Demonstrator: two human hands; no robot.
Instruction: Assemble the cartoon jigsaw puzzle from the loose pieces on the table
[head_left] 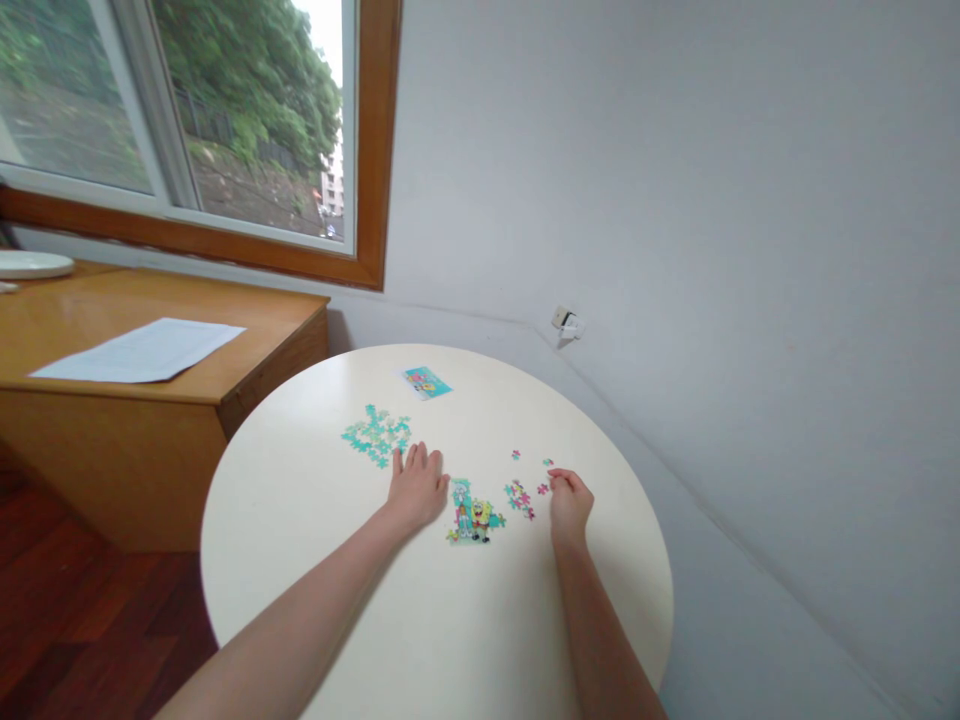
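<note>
On the round white table (pixel 300 560) lies a partly joined jigsaw puzzle (pixel 474 515) showing a yellow square cartoon figure and a teal one. My left hand (pixel 418 488) rests palm down beside its upper left edge, fingers spread. Loose teal puzzle pieces (pixel 375 434) are heaped just beyond those fingertips. To the right, my right hand (pixel 571 505) is closed in a pinch; whatever is between its fingertips is too small to make out. Close to it are a small cluster of pink and teal pieces (pixel 519 497), a single pink piece (pixel 543 489) and another small piece (pixel 548 462).
A picture card (pixel 427 382) with a cartoon print lies at the table's far side. One loose piece (pixel 515 455) sits apart, right of centre. At left stands a wooden desk (pixel 277 340) bearing paper sheets (pixel 142 350). A wall socket with a white plug (pixel 570 325) is behind the table.
</note>
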